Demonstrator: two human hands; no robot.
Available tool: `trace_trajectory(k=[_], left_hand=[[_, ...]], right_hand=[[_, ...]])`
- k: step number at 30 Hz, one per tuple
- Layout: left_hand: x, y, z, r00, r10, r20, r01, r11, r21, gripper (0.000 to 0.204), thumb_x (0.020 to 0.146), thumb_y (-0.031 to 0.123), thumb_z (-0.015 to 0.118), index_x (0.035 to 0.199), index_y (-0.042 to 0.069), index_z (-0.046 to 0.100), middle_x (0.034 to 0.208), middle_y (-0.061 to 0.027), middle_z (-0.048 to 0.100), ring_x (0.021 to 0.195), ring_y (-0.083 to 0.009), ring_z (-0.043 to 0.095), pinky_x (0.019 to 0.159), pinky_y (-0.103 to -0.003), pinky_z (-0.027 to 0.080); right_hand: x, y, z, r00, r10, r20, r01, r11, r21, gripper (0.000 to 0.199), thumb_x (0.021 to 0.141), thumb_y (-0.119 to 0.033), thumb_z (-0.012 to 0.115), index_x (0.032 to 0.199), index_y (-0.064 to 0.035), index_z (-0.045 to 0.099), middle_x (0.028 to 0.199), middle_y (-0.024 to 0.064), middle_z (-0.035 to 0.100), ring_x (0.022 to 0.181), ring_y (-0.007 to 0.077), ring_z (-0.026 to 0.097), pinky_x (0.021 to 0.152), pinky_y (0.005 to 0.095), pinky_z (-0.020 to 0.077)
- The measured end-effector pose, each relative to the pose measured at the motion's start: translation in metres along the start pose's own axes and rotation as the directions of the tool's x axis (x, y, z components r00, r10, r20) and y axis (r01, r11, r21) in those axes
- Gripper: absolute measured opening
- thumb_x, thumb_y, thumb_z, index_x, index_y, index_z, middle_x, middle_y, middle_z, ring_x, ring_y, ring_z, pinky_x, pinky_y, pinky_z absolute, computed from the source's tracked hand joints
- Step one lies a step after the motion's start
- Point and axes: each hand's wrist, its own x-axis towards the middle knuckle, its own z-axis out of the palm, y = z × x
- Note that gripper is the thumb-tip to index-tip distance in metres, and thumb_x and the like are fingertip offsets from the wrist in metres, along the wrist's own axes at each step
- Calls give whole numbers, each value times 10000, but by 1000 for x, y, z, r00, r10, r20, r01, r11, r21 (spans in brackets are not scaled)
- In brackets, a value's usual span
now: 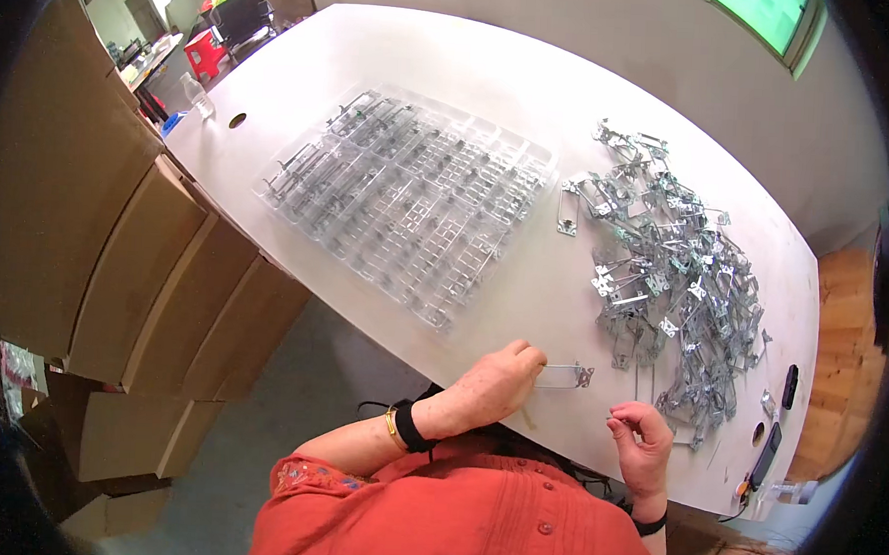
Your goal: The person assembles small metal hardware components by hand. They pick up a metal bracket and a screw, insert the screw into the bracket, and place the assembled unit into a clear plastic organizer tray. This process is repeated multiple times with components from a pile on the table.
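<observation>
My left hand (497, 385) is closed above the table's near edge. Its fingertips pinch one end of a metal wire bracket (565, 376), a long narrow loop with a small plate at its right end. To the right of it, my right hand (643, 447) is raised with thumb and fingers curled together; anything between the fingertips is too small to name. Beyond and right of my hands lies a tangled heap of similar metal brackets (678, 278). One loose bracket (568, 207) lies at the heap's left side.
A clear plastic tray (539, 163) with rows of metal parts covers the table's (444, 54) left middle. At the right edge lie a dark phone-like object (766, 458) and a small black object (790, 387). Cardboard boxes (147, 265) stand left; a plastic bottle (198, 96) stands far left.
</observation>
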Motion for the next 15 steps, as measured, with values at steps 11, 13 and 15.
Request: trace_trajectory(k=[11,13,15], left_hand=[[-2,-1,-7,999,-9,-47,4,995,-103,455,971,82,775,1397,13,634,1263,-206,630,969,-346,698,841,-431,603],[-3,-5,-5,998,9,-59,-16,994,-111,491,956,69,786,1417,17,625,1297,-211,621,977,-343,699,849,-425,608],[-4,-7,-5,997,38,-72,-46,991,-125,501,950,53,783,1424,21,621,1322,-219,618,994,-355,703,860,-428,614]], right_hand=[[4,19,15,997,11,74,-4,995,-96,145,896,24,843,989,-31,746,902,112,750,817,250,717,752,343,571],[5,13,14,996,37,76,-29,994,-107,141,910,31,832,1010,-29,753,910,114,762,814,227,727,749,334,575],[5,12,16,994,80,72,-74,994,-83,139,925,39,821,1032,-25,761,919,115,774,808,200,734,742,323,578]])
